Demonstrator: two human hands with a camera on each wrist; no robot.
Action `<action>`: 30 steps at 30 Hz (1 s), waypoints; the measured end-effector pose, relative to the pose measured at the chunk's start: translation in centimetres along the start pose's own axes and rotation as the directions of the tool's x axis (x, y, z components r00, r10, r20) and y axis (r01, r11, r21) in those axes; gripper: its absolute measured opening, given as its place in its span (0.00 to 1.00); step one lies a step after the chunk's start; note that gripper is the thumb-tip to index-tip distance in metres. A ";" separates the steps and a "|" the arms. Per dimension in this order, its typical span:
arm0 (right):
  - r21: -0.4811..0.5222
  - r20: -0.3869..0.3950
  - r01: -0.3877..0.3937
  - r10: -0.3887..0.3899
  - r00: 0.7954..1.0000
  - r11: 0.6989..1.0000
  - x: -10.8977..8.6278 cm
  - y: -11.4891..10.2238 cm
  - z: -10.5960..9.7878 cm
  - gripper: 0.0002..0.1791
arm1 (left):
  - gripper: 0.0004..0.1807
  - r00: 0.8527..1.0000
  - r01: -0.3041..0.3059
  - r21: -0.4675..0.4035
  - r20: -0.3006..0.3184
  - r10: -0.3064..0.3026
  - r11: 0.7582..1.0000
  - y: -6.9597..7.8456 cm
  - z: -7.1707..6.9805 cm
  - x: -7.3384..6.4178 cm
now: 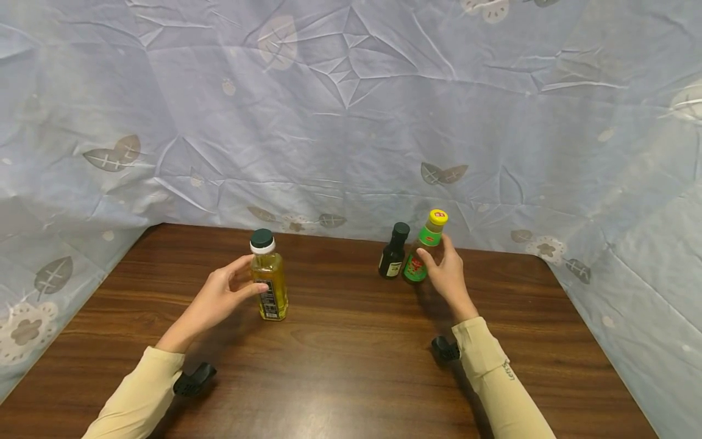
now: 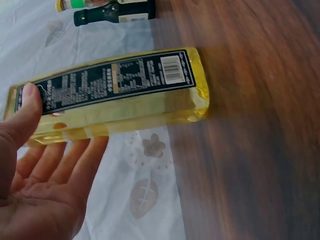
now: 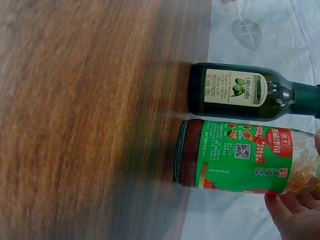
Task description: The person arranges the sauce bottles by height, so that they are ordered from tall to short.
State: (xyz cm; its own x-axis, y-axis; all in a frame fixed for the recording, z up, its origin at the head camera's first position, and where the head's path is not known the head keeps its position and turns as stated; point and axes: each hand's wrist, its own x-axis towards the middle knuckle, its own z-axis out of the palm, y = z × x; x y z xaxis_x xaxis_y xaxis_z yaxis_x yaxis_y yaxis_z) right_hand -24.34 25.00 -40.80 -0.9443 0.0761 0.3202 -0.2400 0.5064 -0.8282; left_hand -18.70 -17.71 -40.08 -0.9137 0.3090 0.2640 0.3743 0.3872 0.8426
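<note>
My left hand (image 1: 216, 296) grips a clear bottle of yellow cooking oil (image 1: 278, 277) with a dark green cap. In the left wrist view the thumb lies on the dark label of that oil bottle (image 2: 130, 107), with the fingers round its far side. On the right, my right hand (image 1: 450, 277) holds a ketchup bottle (image 1: 415, 269) with a yellow cap and green label, thumb in front and fingers behind. A small dark olive oil bottle (image 1: 391, 259) stands upright just left of the ketchup; its cream label shows in the right wrist view.
Both bottles on the right are near the back edge of the brown wooden table (image 1: 340, 360). A pale blue-grey cloth (image 1: 307, 140) with leaf and flower prints hangs behind the table and along its sides.
</note>
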 end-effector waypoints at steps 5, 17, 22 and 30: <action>-0.008 -0.001 0.004 -0.004 1.000 1.000 0.1 0.0 0.0 0.33 | 0.30 1.000 -0.005 -0.042 0.020 0.006 0.999 -0.4 -0.1 -0.2; 0.000 0.006 -0.004 0.004 1.000 1.000 0.0 0.1 0.0 0.32 | 0.32 0.999 -0.027 -0.061 0.027 0.029 0.998 -1.0 0.0 -0.5; -0.032 0.000 -0.001 0.001 1.000 0.999 0.1 0.0 -0.1 0.32 | 0.31 0.999 -0.042 -0.053 0.024 0.044 0.998 -1.0 -0.1 -0.5; -0.028 0.000 0.031 -0.031 1.000 0.999 0.0 -0.1 -0.3 0.31 | 0.31 0.999 -0.040 -0.048 0.022 0.041 0.998 -1.0 -0.1 -0.6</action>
State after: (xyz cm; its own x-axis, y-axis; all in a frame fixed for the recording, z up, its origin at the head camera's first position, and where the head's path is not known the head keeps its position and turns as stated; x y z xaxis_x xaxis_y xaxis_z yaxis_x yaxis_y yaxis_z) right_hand -24.28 25.21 -40.59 -0.9363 0.0604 0.3461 -0.2630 0.5325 -0.8045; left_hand -18.52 -18.36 -41.10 -0.8937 0.3440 0.2881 0.4029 0.3322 0.8528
